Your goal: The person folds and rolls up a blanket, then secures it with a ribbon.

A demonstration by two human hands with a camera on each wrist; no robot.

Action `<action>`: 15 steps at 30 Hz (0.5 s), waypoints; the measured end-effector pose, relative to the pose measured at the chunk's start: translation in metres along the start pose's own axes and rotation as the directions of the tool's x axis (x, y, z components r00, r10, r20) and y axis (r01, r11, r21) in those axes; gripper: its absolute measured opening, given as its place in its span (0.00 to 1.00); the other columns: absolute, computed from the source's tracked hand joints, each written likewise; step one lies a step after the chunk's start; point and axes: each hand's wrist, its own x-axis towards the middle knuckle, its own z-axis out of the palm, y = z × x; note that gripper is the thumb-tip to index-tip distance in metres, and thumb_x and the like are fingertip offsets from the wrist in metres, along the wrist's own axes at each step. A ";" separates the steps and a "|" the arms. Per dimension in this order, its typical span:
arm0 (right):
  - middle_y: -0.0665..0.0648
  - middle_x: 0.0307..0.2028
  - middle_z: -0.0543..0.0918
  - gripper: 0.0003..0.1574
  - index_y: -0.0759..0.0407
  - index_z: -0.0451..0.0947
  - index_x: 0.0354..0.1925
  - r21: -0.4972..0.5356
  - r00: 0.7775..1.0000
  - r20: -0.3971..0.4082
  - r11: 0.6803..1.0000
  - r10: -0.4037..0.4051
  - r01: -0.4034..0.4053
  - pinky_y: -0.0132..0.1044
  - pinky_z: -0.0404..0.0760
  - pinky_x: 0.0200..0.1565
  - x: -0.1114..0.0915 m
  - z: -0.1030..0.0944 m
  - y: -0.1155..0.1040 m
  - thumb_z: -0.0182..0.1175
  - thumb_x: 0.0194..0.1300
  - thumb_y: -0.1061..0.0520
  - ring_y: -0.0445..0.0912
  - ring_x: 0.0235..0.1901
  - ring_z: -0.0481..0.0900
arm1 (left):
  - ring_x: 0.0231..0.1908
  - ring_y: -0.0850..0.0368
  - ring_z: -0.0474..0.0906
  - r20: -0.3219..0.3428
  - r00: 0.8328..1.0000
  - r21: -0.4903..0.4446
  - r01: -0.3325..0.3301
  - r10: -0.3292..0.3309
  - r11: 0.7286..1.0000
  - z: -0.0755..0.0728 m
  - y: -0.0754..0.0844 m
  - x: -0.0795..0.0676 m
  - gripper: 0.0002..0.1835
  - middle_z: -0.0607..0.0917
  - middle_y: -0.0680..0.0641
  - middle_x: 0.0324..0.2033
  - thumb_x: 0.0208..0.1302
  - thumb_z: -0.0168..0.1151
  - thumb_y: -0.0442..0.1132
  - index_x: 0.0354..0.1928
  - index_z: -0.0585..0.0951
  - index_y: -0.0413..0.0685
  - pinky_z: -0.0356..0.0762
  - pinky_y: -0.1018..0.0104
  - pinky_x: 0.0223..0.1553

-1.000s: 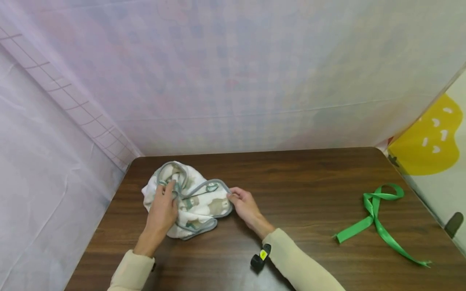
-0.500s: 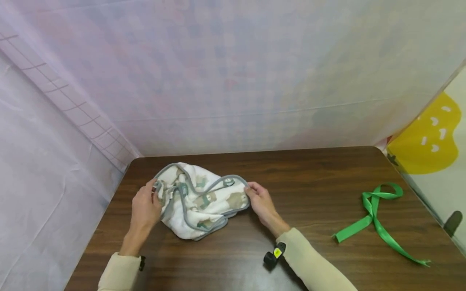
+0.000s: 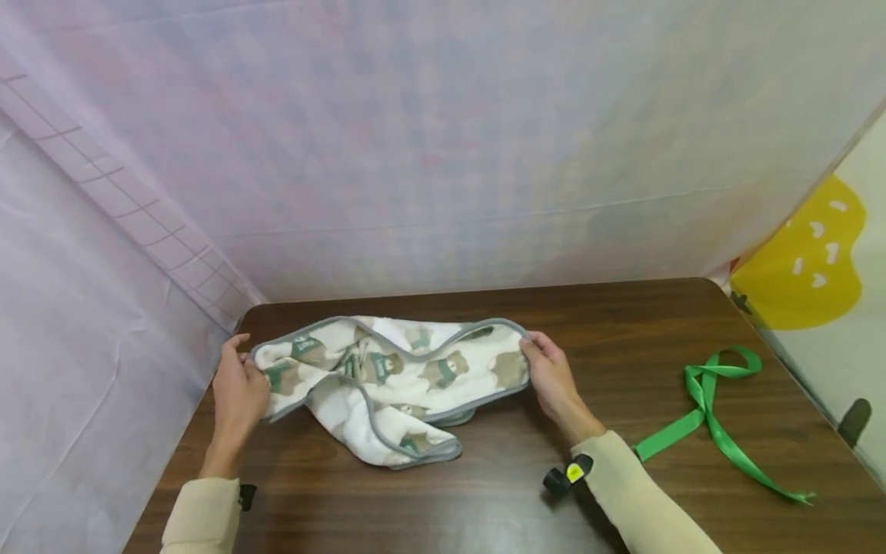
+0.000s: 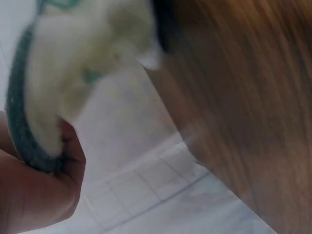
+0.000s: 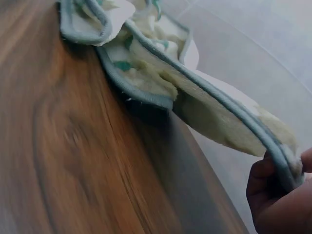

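A white towel (image 3: pixel 432 377) with brown bears in green and a grey-blue trimmed edge stretches between both hands in the head view. My left hand (image 3: pixel 238 388) pinches its left end, the trim curling into the fingers in the left wrist view. At the opposite end my right hand (image 3: pixel 554 377) grips a corner between thumb and fingers; the right wrist view shows the towel (image 5: pixel 214 107) pulled taut from there. A loose folded flap hangs toward the front, close over the brown table (image 3: pixel 505 492).
A green ribbon (image 3: pixel 709 400), looped at its far end, lies on the right side of the table. White patterned curtains (image 3: pixel 443 154) stand behind and to the left. A yellow shape (image 3: pixel 803 269) shows on the right wall.
Both hands have drawn apart, the left going left and the right going right. The towel has gone from a bunched heap to a wide stretched strip. The ribbon lies as before.
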 end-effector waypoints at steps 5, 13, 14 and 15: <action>0.45 0.27 0.76 0.11 0.64 0.74 0.46 -0.009 0.996 -0.079 0.999 0.030 -0.031 0.28 0.74 0.31 0.005 -0.027 -0.003 0.48 0.76 0.59 0.37 0.27 0.74 | 0.37 0.41 0.74 0.048 0.999 -0.004 -0.006 0.006 1.000 -0.001 -0.012 0.010 0.23 0.77 0.33 0.44 0.73 0.37 0.28 0.68 0.63 0.38 0.69 0.51 0.40; 0.40 0.27 0.76 0.14 0.66 0.76 0.49 -0.146 0.971 -0.232 0.985 0.053 -0.089 0.25 0.74 0.30 0.010 -0.070 -0.010 0.52 0.73 0.57 0.33 0.27 0.73 | 0.35 0.48 0.74 0.118 0.992 0.041 -0.048 0.043 0.998 -0.001 -0.026 0.019 0.22 0.80 0.36 0.42 0.73 0.44 0.29 0.67 0.67 0.40 0.69 0.57 0.38; 0.40 0.27 0.77 0.14 0.65 0.77 0.49 -0.158 0.968 -0.245 0.983 0.053 -0.094 0.25 0.74 0.30 0.011 -0.075 -0.012 0.52 0.73 0.57 0.33 0.27 0.73 | 0.34 0.50 0.74 0.119 0.991 0.044 -0.061 0.056 0.997 -0.001 -0.027 0.020 0.22 0.81 0.36 0.41 0.73 0.45 0.28 0.67 0.68 0.40 0.69 0.58 0.38; 0.39 0.27 0.77 0.13 0.63 0.78 0.49 -0.170 0.964 -0.260 0.981 0.051 -0.098 0.25 0.74 0.30 0.012 -0.080 -0.014 0.53 0.72 0.57 0.33 0.27 0.73 | 0.34 0.51 0.74 0.117 0.991 0.045 -0.077 0.072 0.996 -0.001 -0.028 0.021 0.21 0.82 0.36 0.41 0.73 0.46 0.28 0.66 0.68 0.40 0.69 0.59 0.37</action>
